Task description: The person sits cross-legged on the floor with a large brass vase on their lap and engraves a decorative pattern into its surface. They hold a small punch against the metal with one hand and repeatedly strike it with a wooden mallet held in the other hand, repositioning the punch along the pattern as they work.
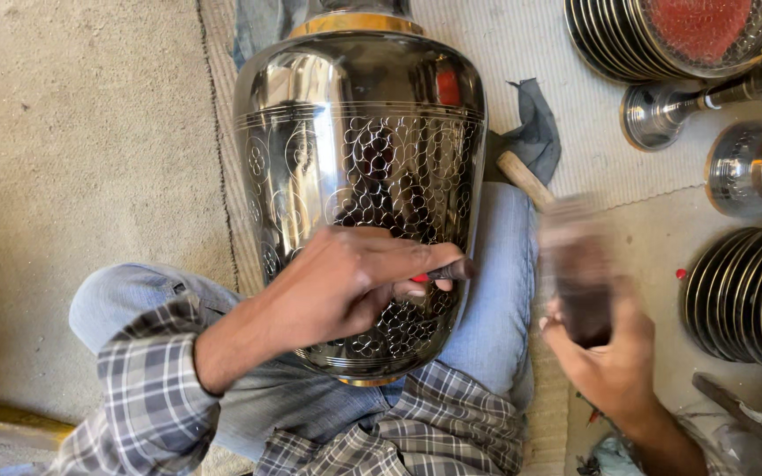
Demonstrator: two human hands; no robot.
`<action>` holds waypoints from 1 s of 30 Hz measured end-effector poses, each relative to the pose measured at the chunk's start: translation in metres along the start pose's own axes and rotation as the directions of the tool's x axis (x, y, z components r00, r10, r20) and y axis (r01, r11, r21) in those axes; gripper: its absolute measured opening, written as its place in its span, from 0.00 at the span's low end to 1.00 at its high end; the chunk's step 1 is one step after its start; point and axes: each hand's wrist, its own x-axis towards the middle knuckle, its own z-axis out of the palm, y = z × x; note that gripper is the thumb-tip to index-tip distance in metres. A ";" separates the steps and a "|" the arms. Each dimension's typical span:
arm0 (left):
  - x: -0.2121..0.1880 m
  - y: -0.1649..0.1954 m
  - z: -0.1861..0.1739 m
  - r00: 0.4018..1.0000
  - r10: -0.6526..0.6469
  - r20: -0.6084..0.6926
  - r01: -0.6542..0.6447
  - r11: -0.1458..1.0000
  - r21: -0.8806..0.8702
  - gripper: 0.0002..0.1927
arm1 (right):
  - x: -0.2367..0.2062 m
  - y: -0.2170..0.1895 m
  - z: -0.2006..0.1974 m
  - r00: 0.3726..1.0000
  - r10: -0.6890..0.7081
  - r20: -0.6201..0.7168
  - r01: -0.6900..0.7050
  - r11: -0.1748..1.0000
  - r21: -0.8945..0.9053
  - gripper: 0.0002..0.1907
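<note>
A large dark metal vase (359, 132) with engraved circular patterns and a brass band lies across my lap, neck pointing away. My left hand (346, 282) rests on its belly and pinches a small dark chisel with a red band (443, 273) against the engraved surface. My right hand (606, 353), to the right of the vase, grips a dark wooden mallet (575, 264), blurred by motion.
Stacks of dark metal plates (747, 295) sit at the right and top right (628, 40). Two metal goblets (751, 167) lie near them. A grey cloth (535, 132) and a wooden handle (522, 176) lie behind the vase. Beige carpet (72, 132) covers the left.
</note>
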 end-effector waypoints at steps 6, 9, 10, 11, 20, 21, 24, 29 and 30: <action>-0.019 -0.005 0.021 0.963 -0.033 -0.268 0.030 0.999 -0.017 0.29 | 0.025 -0.001 -0.008 0.984 -0.034 0.175 0.087 0.949 -0.302 0.42; -0.027 -0.002 0.043 0.833 -0.306 -0.461 0.213 0.946 -0.242 0.22 | 0.050 -0.003 -0.012 0.954 -0.197 0.225 0.231 0.963 -0.137 0.47; -0.030 0.000 0.050 0.751 -0.439 -0.494 0.280 0.889 -0.364 0.21 | 0.059 -0.006 -0.012 0.946 -0.232 0.226 0.259 0.961 -0.099 0.46; -0.031 0.000 0.056 0.739 -0.382 -0.554 0.221 0.916 -0.336 0.20 | 0.068 -0.010 -0.014 0.938 -0.246 0.245 0.301 0.927 -0.223 0.46; -0.034 -0.001 0.077 0.617 -0.187 -0.764 0.044 0.978 -0.204 0.19 | 0.136 -0.089 -0.038 0.926 -0.169 0.338 0.267 0.926 -0.268 0.39; -0.034 -0.001 0.075 0.620 -0.199 -0.759 0.087 0.979 -0.185 0.19 | 0.141 -0.094 -0.040 0.907 -0.129 0.402 0.308 0.853 -0.421 0.36; -0.035 -0.001 0.067 0.709 -0.198 -0.677 0.129 0.980 -0.151 0.18 | 0.144 -0.094 -0.039 0.824 0.046 0.565 0.342 0.755 -0.560 0.45; -0.023 -0.008 0.044 0.875 -0.184 -0.448 0.193 0.981 -0.027 0.17 | 0.113 -0.068 -0.037 0.891 -0.009 0.454 0.226 0.876 -0.426 0.46; -0.022 -0.008 0.037 0.912 -0.162 -0.376 0.176 0.984 0.002 0.18 | 0.103 -0.062 -0.039 0.898 -0.003 0.440 0.236 0.848 -0.475 0.46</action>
